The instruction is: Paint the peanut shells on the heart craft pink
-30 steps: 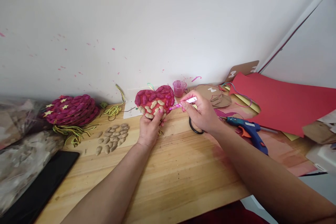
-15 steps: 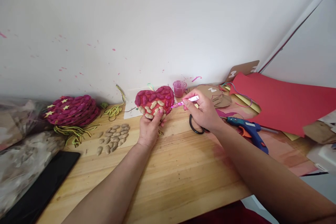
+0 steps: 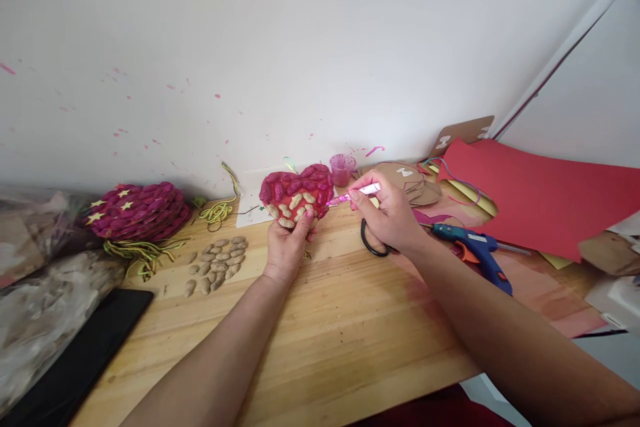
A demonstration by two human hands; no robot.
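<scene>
My left hand grips the lower edge of a red heart covered with peanuts, its thumb lying over the front. Peanuts along the heart's top and right side are painted magenta, while those in the middle and lower left are bare tan shells. Between the fingers of my right hand is a white-handled paintbrush, its pink tip at the heart's right edge. Behind the hands stands a clear plastic cup stained pink. Under the heart lies a white sheet, mostly covered.
Loose peanuts lie left of the heart, near stacked magenta peanut hearts with yellow stars. A black tablet-like slab and plastic bag fill the left. Rightward are scissors, a blue glue gun, cardboard shapes and red sheet.
The heart and my left hand have shifted slightly to the right. The brush stays at the heart's right edge, with my right hand nearly still.
</scene>
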